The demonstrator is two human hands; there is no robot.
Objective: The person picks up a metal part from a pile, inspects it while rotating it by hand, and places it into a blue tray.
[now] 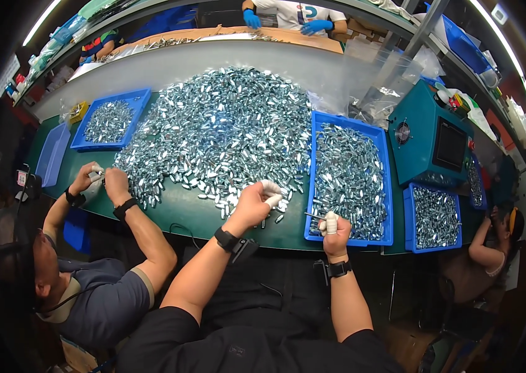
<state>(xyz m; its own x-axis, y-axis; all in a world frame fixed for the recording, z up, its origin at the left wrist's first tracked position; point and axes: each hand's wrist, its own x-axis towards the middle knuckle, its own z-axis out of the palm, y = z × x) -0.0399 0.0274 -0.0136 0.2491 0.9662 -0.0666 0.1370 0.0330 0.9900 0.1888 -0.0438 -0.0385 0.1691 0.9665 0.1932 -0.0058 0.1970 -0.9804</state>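
Left hand [253, 202] pinching small silver parts at the edge of the big pile [222, 133], right hand [334, 227] gripping a thin tool beside it, four blue trays [386, 186] around.

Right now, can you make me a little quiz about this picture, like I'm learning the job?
1. True or false: the big pile of shiny metal pieces lies on a green table.
2. What colour are the trays, such as the one by the right hand?
3. Which hand reaches into the pile: A left hand, or B right hand?

Key: 1 true. 2 blue. 3 A.
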